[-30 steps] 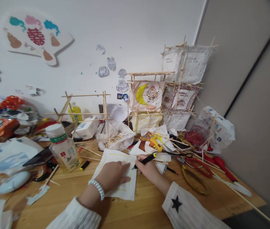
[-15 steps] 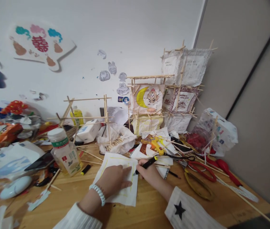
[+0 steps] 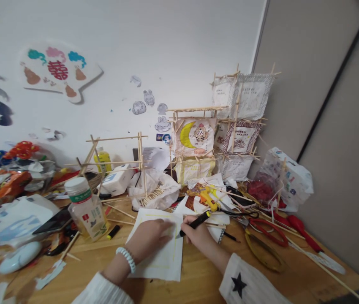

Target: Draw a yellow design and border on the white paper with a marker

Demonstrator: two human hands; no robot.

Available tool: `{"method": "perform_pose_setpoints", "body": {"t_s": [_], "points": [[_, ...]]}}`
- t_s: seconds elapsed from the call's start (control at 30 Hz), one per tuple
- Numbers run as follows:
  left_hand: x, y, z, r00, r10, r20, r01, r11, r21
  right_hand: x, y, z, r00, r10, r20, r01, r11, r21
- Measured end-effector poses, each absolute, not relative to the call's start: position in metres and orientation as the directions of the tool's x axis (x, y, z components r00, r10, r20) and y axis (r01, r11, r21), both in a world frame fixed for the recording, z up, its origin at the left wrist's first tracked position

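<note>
A white sheet of paper (image 3: pixel 163 270) with thin yellow lines along its edges lies on the wooden table in front of me. My left hand (image 3: pixel 149 238) rests on it, palm down, fingers stretched toward its right side. A pale beaded bracelet (image 3: pixel 125 258) circles that wrist. Between the fingers of my right hand (image 3: pixel 197 234) is a black highlighter (image 3: pixel 202 218) with a yellow end, tilted, its tip at the paper's right edge by the yellow line. The highlighter's black-and-yellow cap (image 3: pixel 113 232) lies left of the paper.
Left stands a drink bottle (image 3: pixel 89 215). Behind the paper are a bag of sticks (image 3: pixel 157 190), a yellow glue gun (image 3: pixel 209 197) and a stick frame with drawn panels (image 3: pixel 195 137). Scissors with red handles (image 3: pixel 270 230) and long sticks lie to the right.
The view has tilted up slightly. My left hand's fingers have drawn closer together, showing more of the lower yellow line. The highlighter stays at the paper's right edge.
</note>
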State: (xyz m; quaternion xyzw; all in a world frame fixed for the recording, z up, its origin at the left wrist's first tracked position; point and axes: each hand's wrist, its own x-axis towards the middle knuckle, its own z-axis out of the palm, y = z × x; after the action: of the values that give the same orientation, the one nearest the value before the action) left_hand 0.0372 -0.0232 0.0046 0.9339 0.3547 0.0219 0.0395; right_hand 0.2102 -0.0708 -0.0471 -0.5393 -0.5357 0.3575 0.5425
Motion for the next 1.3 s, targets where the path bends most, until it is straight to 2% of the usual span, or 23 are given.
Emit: {"method": "perform_pose_setpoints", "body": {"t_s": [0.17, 0.37, 0.5, 0.57, 0.63, 0.7, 0.77, 0.93, 1.07, 1.2, 1.3], "points": [[0.024, -0.001, 0.005, 0.624, 0.749, 0.224, 0.768, -0.640, 0.002, 0.215, -0.073, -0.037, 0.235, 0.942, 0.239, 0.093, 0.223, -0.970], [0.023, 0.006, -0.002, 0.610, 0.771, 0.183, 0.784, -0.621, 0.001, 0.222, -0.069, -0.033, 0.407, 0.885, 0.226, -0.094, 0.286, -0.954], [0.024, 0.001, 0.006, 0.528, 0.802, 0.281, 0.832, -0.555, 0.020, 0.230, -0.065, -0.029, 0.540, 0.811, 0.225, -0.131, 0.345, -0.929], [0.021, 0.001, 0.010, 0.431, 0.825, 0.365, 0.854, -0.504, 0.130, 0.234, -0.066, -0.025, 0.607, 0.766, 0.214, -0.174, 0.390, -0.904], [0.018, 0.005, 0.010, 0.321, 0.845, 0.427, 0.824, -0.472, 0.315, 0.235, -0.069, -0.020, 0.622, 0.762, 0.180, -0.261, 0.419, -0.870], [0.015, 0.009, 0.008, 0.236, 0.854, 0.464, 0.741, -0.467, 0.483, 0.233, -0.072, -0.016, 0.566, 0.810, 0.150, -0.359, 0.407, -0.840], [0.015, 0.012, 0.005, 0.185, 0.853, 0.488, 0.658, -0.476, 0.583, 0.229, -0.073, -0.015, 0.480, 0.863, 0.154, -0.406, 0.374, -0.834], [0.021, 0.010, 0.002, 0.121, 0.849, 0.514, 0.550, -0.488, 0.678, 0.224, -0.070, -0.025, 0.359, 0.920, 0.158, -0.396, 0.303, -0.867], [0.024, 0.005, 0.005, 0.094, 0.864, 0.495, 0.496, -0.471, 0.729, 0.226, -0.066, -0.035, 0.326, 0.916, 0.234, -0.396, 0.358, -0.846], [0.023, 0.004, 0.006, 0.101, 0.852, 0.514, 0.476, -0.495, 0.727, 0.237, -0.063, -0.042, 0.454, 0.825, 0.337, -0.206, 0.465, -0.861], [0.025, 0.004, 0.006, 0.124, 0.833, 0.539, 0.446, -0.532, 0.720, 0.245, -0.061, -0.043, 0.497, 0.783, 0.374, -0.077, 0.469, -0.880]]}}
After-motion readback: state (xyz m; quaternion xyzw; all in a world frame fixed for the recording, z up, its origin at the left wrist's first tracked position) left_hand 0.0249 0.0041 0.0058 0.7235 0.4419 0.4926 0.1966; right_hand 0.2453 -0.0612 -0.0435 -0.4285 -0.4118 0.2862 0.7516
